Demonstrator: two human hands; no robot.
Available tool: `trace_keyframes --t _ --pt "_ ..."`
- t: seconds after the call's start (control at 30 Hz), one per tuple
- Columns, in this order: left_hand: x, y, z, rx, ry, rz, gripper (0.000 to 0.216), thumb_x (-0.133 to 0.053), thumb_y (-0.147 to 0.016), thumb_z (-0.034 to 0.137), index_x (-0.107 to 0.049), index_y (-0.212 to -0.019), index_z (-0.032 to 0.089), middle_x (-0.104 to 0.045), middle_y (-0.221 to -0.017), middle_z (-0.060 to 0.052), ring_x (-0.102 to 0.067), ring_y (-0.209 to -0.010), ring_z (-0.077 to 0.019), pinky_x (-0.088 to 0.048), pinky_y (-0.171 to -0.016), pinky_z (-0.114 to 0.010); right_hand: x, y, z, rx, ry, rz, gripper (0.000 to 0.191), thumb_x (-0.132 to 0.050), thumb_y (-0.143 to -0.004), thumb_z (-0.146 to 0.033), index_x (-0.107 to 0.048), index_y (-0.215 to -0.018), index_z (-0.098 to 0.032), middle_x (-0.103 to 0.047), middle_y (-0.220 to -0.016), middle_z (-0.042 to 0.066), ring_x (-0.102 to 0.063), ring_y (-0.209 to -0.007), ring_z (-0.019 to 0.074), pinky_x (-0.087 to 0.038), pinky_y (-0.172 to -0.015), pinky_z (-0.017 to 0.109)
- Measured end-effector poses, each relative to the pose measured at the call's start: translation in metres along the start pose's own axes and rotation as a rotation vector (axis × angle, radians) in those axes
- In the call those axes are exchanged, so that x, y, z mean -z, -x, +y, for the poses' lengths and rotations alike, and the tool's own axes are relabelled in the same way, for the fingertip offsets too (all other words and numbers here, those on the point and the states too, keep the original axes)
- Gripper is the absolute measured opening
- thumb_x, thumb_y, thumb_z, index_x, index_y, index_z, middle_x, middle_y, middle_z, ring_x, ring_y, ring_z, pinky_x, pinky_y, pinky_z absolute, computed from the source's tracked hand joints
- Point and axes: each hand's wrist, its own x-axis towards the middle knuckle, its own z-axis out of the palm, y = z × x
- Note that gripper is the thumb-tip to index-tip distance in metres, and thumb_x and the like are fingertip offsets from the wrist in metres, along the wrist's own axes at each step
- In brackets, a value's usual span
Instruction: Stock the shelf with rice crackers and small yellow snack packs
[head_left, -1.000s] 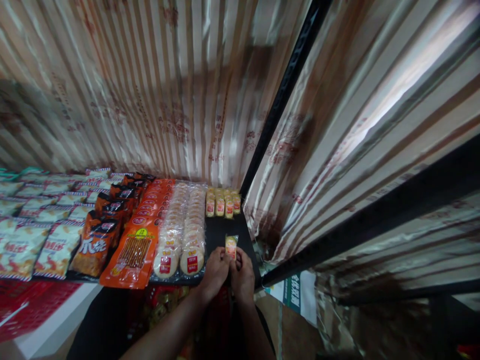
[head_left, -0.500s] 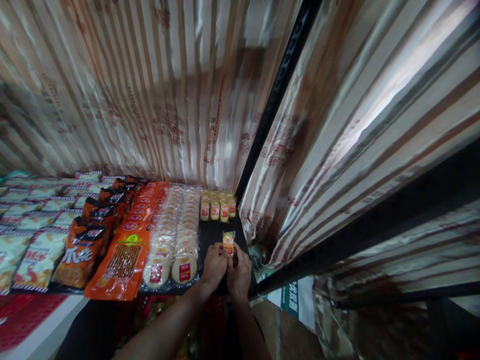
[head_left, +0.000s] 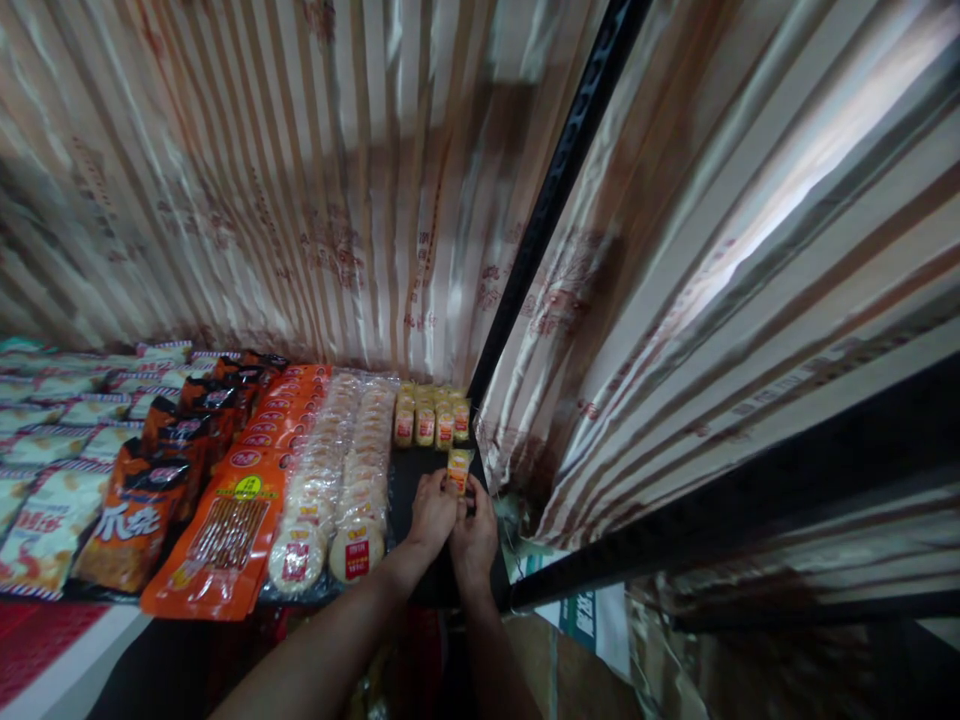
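Observation:
Both of my hands hold one small yellow snack packet (head_left: pixel 458 468) upright over the dark shelf (head_left: pixel 409 475). My left hand (head_left: pixel 433 512) pinches its lower left side and my right hand (head_left: pixel 474 530) grips its lower right side, fingers closed. Just beyond the packet stands a short row of the same yellow packets (head_left: pixel 433 420) at the back of the shelf, close to the black corner post (head_left: pixel 547 205).
Left of my hands lie two rows of round cakes in clear wrap (head_left: pixel 341 475), orange stick-snack bags (head_left: pixel 232 520), dark orange bags (head_left: pixel 150 480) and pale bags (head_left: pixel 45 470). Striped shiny curtain (head_left: pixel 300 180) lines the back and right. A green-and-white box (head_left: pixel 589 615) sits below right.
My hands have carried the yellow packet a little further back on the shelf, closer to the row of matching packets. The view has shifted slightly to the right.

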Motion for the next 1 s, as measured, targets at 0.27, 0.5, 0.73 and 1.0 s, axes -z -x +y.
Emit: trace_keyframes --t 0.27,0.5,0.73,1.0 --pt "-0.009 -0.012 0.005 -0.004 -0.01 -0.023 0.04 -0.043 -0.087 0.025 -0.055 -0.122 0.012 -0.057 -0.121 -0.014 -0.056 -0.108 -0.0189 -0.041 -0.093 -0.023 -0.014 -0.008 0.014 -0.024 -0.114 0.019 0.049 -0.045 -0.077 -0.033 -0.054 -0.123 -0.016 -0.065 -0.11 0.013 -0.061 -0.094 0.0216 -0.048 -0.077 0.034" --pt "-0.015 -0.018 0.013 -0.003 0.029 -0.058 0.038 -0.043 -0.088 0.025 -0.05 -0.125 0.018 -0.057 -0.127 -0.008 -0.058 -0.108 -0.0151 -0.042 -0.096 -0.024 -0.021 -0.024 0.024 0.007 -0.149 0.029 0.054 -0.047 -0.075 -0.032 -0.051 -0.127 -0.015 -0.061 -0.12 0.015 -0.058 -0.105 0.0229 -0.049 -0.083 0.035" --pt "-0.016 -0.024 0.024 -0.012 -0.001 -0.072 0.041 -0.041 -0.089 0.025 -0.05 -0.127 0.014 -0.054 -0.132 -0.012 -0.052 -0.118 -0.018 -0.039 -0.101 -0.026 -0.023 -0.035 0.018 0.015 -0.165 0.022 0.062 -0.043 -0.076 -0.039 -0.051 -0.128 -0.007 -0.054 -0.13 0.02 -0.051 -0.117 0.0261 -0.041 -0.097 0.04" --pt "-0.024 -0.035 0.027 -0.055 -0.026 -0.02 0.04 -0.046 -0.087 0.021 -0.054 -0.125 0.011 -0.056 -0.126 -0.014 -0.052 -0.118 -0.0212 -0.037 -0.104 -0.027 -0.034 -0.055 0.03 0.01 -0.184 0.023 0.059 -0.036 -0.079 -0.041 -0.054 -0.126 -0.011 -0.054 -0.131 0.015 -0.051 -0.118 0.0218 -0.033 -0.105 0.04"
